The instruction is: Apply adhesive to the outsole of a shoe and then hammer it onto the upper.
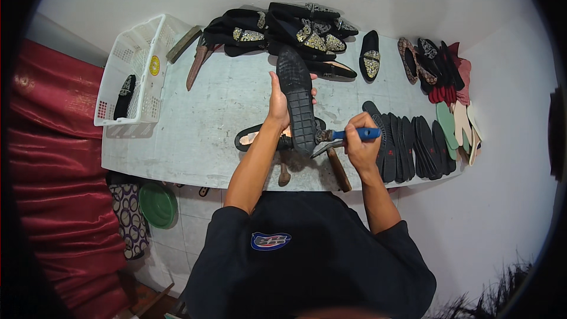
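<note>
Left hand: the left hand (277,101) grips a black shoe (298,100) by its edge, fingers wrapped round the far side, sole turned up toward the camera.
Shoe: held above the middle of the grey table (207,112), toe pointing away from the person, heel end low near the brush.
Right hand: the right hand (361,142) is clenched round the blue handle of a brush (348,134), whose head touches the heel end of the sole.
Under the shoe: 1 black shoe with a pale insole (254,137) lies on the table, partly hidden.
Right of the hands: a row of black soles (413,145) overlapping along the table edge.
Far side: a heap of black shoes with gold trim (295,29).
Left: a white plastic basket (139,71) with 1 dark shoe inside.
Near edge: a wooden-handled tool (339,169) just beside the right hand.
</note>
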